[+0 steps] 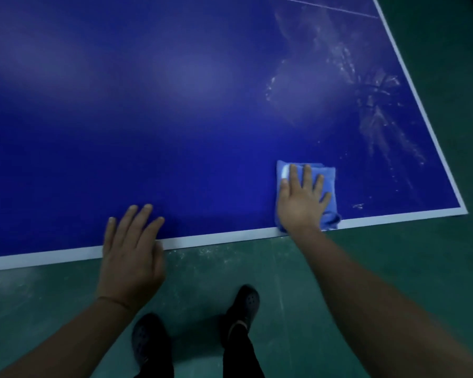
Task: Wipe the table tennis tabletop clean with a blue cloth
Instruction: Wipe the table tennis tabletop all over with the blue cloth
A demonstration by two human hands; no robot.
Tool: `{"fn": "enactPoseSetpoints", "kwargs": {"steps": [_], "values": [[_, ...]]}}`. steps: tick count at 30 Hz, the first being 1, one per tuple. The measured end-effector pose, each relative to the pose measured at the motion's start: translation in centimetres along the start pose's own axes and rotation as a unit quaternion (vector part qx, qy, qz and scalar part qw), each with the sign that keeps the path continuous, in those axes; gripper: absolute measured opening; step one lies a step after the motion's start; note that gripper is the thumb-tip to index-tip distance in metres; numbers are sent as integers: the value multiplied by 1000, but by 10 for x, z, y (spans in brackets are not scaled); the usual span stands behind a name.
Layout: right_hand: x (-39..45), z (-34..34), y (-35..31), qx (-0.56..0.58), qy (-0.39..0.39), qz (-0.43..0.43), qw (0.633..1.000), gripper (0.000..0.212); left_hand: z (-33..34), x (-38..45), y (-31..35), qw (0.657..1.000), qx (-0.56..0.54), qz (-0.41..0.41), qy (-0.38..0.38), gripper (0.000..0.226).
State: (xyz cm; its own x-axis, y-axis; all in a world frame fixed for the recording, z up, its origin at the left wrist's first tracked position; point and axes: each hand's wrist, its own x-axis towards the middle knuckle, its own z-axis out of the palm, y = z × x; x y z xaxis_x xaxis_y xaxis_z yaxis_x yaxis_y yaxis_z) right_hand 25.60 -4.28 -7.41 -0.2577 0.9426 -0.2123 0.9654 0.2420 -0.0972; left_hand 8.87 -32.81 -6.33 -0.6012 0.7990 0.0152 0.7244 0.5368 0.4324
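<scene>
The deep-blue table tennis tabletop [175, 91] with its white painted border fills the upper part of the head view, its near edge running slantwise across the middle and its right corner at the far right. A folded light-blue cloth [329, 184] lies flat on the tabletop just inside the near edge, close to that right corner, with one crumpled fold reaching onto the white border. The right hand [302, 199] presses flat on top of the cloth, fingers straight and spread, palm down. A small white patch shows on the cloth beside the index finger; it may be a label, though the blur makes it hard to say.

The left hand [131, 249] rests open over the near edge, well apart from the cloth, its straight fingers lying on the blue surface and the palm over the white border.

Whitish streaks and smears [374, 110] cover the tabletop beyond the cloth, toward the right side line. Below the edge, a green floor [393, 255] carries faint white specks, and two feet in dark perforated clogs [246, 302] stand on it.
</scene>
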Motion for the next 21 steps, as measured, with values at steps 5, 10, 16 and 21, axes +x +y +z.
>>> {"fn": "enactPoseSetpoints", "kwargs": {"steps": [5, 10, 16, 21], "values": [[-20, 22, -23, -22, -1, -300, 954, 54, 55, 47, 114, 999, -24, 48, -10, 54], [92, -20, 139, -84, 31, -101, 991, 54, 99, 80, 172, 995, 55, 58, -63, 63], [108, -38, 175, 53, 53, 167, 983, 54, 109, 83, 173, 986, 133, 45, -87, 66], [30, 1, 101, -19, -3, -310, 951, 53, 110, 82, 177, 989, 130, 20, -73, 70]]}}
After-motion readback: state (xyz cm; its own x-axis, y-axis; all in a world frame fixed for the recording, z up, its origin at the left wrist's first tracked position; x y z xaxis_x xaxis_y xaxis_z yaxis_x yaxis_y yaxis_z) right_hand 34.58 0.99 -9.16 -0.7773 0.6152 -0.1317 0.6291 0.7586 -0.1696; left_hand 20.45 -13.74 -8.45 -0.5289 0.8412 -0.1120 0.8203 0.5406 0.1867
